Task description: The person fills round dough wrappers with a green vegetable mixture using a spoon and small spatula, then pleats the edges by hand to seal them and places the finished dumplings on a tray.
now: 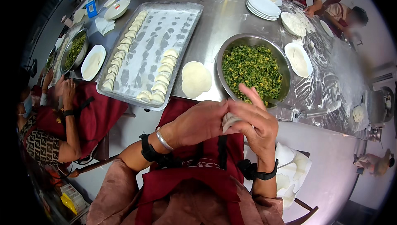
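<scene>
A partly hidden dumpling (230,120) is held between my two hands, above my lap at the table's front edge. My left hand (198,121) wraps it from the left, thumb near its top. On its other side, my right hand (257,116) grips it with thumb and forefinger, the other fingers raised. Just beyond the hands stands a steel bowl (287,79) of chopped green and yellow filling (251,67), a metal utensil (277,102) resting in it. Round dough wrappers (196,79) lie overlapped left of the bowl. Folded dumplings (159,86) line both sides of a floured metal tray (152,45).
Stacked white plates (263,6) stand behind the bowl; an oval plate with wrappers (298,60) is right of it. A rolling pin (322,110) lies near the right front edge on the floury steel table (211,20). A co-worker's hands (66,90) are at the left; others work at far right.
</scene>
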Demonstrator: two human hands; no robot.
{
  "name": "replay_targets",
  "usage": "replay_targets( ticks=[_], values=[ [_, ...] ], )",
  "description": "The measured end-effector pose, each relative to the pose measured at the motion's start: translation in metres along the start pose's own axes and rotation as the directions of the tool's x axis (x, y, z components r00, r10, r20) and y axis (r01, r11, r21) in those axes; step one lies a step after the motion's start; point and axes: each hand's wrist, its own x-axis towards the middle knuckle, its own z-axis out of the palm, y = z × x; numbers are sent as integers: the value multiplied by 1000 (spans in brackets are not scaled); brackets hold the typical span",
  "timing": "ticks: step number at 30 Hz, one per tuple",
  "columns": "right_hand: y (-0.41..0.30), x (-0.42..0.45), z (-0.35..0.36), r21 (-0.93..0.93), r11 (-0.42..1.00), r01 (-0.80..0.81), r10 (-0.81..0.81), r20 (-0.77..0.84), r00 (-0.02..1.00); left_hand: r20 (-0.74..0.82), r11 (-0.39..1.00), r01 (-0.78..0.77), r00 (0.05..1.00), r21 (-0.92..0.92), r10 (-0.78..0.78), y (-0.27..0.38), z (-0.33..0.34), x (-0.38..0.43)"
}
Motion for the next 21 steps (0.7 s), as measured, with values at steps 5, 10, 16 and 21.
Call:
replay_targets(
  ticks=[5, 10, 16, 21],
  values=[
    [-1, -1, 1, -53, 998, 38, -40, -21, 999, 99, 61, -104, 991, 993, 86, 22, 12, 7],
    [-5, -3, 24, -3, 996, -88, 79, -406, 911, -162, 794, -147, 942, 590, 295, 4, 22, 1],
    [-4, 0, 27, -106, 994, -12, -28, -375, 926, -144, 750, -327, 862, 575, 485, -13, 17, 5],
    [-10, 3, 31, -92, 995, -49, 10, -385, 923, -178, 744, -339, 836, 575, 519, -22, 10, 4]
  ],
)
